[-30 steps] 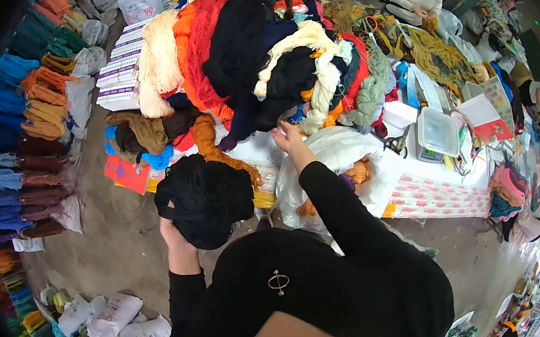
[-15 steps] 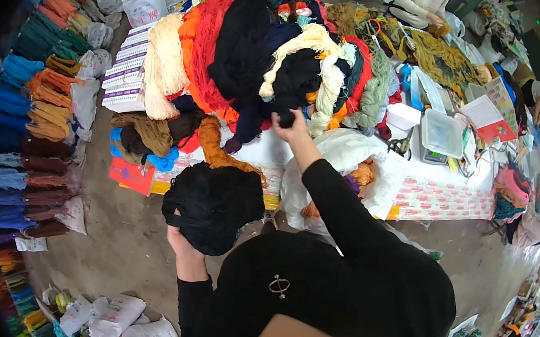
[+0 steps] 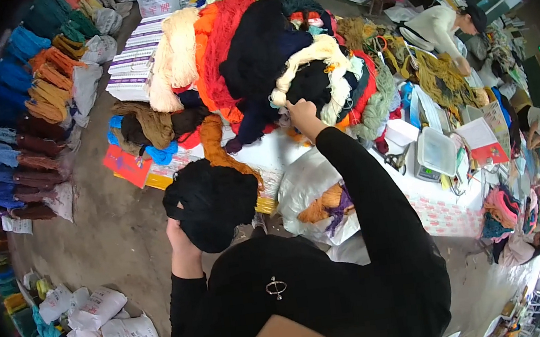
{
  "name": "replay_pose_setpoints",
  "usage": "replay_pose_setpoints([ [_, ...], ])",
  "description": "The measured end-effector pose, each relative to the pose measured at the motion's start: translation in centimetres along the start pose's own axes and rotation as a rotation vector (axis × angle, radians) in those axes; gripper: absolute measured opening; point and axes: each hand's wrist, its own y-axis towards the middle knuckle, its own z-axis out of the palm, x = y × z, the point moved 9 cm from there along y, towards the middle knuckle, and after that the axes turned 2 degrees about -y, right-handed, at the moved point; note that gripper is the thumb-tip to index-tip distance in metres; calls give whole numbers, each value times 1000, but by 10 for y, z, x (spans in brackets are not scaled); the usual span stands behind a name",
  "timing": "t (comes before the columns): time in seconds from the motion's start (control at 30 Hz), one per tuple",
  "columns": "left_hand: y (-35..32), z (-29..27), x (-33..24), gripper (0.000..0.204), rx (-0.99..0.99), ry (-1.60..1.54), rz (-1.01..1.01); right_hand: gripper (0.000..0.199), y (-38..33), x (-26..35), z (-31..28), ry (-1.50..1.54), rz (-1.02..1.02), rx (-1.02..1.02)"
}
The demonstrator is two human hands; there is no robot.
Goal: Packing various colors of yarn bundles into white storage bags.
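Observation:
My left hand [image 3: 183, 241] is wrapped round the lower left side of a big loose bundle of black yarn [image 3: 212, 202], held in front of my body. Reaching over the table, my right hand [image 3: 305, 118] has its fingers curled closed at the knotted end of a cream yarn hank [image 3: 286, 80]. The cream hank curves round a dark heap of yarn [image 3: 310, 86]. Left of it, a large black hank [image 3: 252, 49] lies across the pile. An orange-brown hank [image 3: 214, 141] hangs over the table edge behind the bundle in my left hand.
Red yarn [image 3: 219, 60] and white boxes [image 3: 136, 63] lie farther left. A clear plastic bag [image 3: 303, 188] with orange and purple yarn stands at the table's front. A plastic tub [image 3: 436, 151] sits on the right. A co-worker in a white top [image 3: 431, 27] bends over olive yarn.
My right hand has left the small dark clump of yarn it was touching and moved to the cream hank's end, its fingers now closed. The left hand keeps hold of the black bundle.

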Motion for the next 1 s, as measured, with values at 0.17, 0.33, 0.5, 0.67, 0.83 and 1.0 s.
replay_pose_setpoints([
  [0.17, -12, 10, -1, 43, 0, 88, 33, 12, 27, -4, 14, -14, -58, 78],
  [0.33, -5, 11, -2, 46, 71, 63, -12, 25, 25, -111, -41, 286, 213, -31],
  [0.5, 8, 12, -7, 49, 141, 6, -46, 30, -1, -176, -259, 450, -39, -549],
  [0.67, 27, 31, -7, 48, 237, -8, -89, 27, -66, -208, -395, 331, -171, -808],
  [0.83, 38, 40, -8, 48, 186, 96, -92, 25, -164, -255, -475, 477, -124, -1074],
  [1.0, 35, 59, -20, 48, 270, 181, -48, 26, -237, -258, -493, 1113, 15, -1034],
])
